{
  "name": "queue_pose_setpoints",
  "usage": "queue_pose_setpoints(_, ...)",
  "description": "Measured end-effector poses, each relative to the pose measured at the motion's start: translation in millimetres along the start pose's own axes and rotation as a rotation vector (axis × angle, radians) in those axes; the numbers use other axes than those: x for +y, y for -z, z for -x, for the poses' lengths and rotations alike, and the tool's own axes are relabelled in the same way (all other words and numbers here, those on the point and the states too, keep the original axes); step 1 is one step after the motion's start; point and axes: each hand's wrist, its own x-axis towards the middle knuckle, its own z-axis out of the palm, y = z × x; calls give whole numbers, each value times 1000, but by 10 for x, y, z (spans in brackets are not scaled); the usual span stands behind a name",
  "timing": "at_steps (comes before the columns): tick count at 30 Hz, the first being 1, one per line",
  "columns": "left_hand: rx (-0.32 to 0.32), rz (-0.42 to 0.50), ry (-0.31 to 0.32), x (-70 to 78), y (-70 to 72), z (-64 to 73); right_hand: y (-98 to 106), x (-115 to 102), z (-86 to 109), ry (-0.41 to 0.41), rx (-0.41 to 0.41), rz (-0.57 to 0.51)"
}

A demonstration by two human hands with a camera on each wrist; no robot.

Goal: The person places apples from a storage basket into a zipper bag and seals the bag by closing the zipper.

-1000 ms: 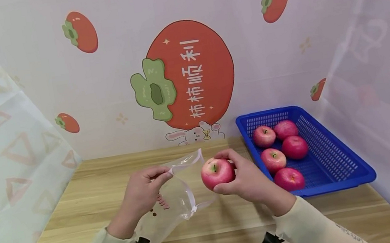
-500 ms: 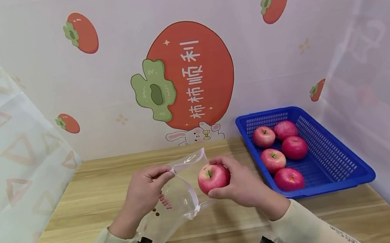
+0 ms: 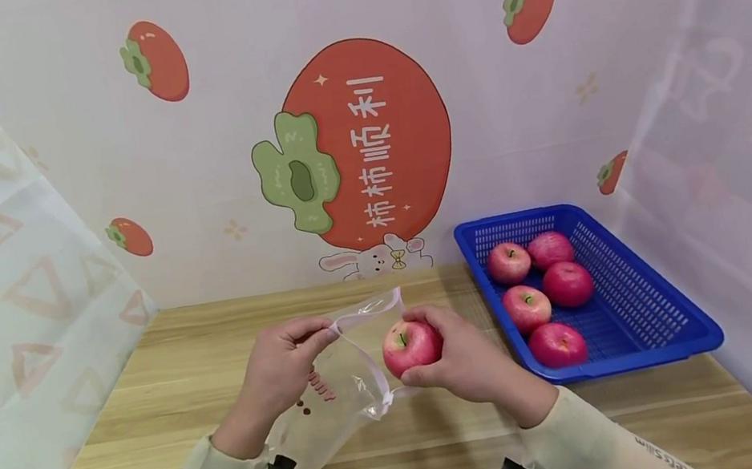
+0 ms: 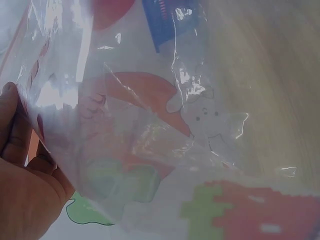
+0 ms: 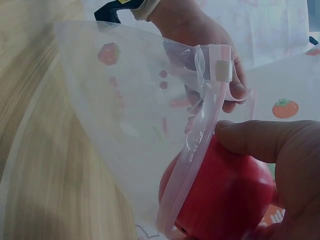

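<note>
My left hand (image 3: pixel 285 371) pinches the rim of a clear zip bag (image 3: pixel 340 386) with a pale pink zipper edge; its mouth gapes toward the right. In the right wrist view the bag (image 5: pixel 120 100) shows a white slider (image 5: pixel 223 71) at one end of the zipper. My right hand (image 3: pixel 470 354) grips a red apple (image 3: pixel 410 345) at that mouth. Part of the apple (image 5: pixel 225 195) sits behind the zipper edge in the right wrist view. Through the left wrist view, the bag's film (image 4: pixel 150 125) covers most of the scene, beside my left hand (image 4: pixel 30 175).
A blue plastic basket (image 3: pixel 638 309) stands on the right of the wooden table (image 3: pixel 182 352), holding several red apples (image 3: pixel 557 345). White printed cloth (image 3: pixel 221 128) walls the table at the back and both sides.
My right hand has carried the apple slightly left, up to the bag's mouth. The bag's opening edge has shifted a little right toward it. The basket has stayed put.
</note>
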Motion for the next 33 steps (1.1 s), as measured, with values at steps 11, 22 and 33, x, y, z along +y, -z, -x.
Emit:
queue_pose_setpoints(11, -34, 115, 56, 4, 10, -1, -4, -5, 5, -32, -6, 27)
queue_pose_setpoints(22, 31, 105, -22, 10, -2, -5, -33, 15, 14, -45, -10, 18)
queue_pose_setpoints(33, 28, 193, -43, -11, -17, -13, -29, 7, 38, -43, -3, -27)
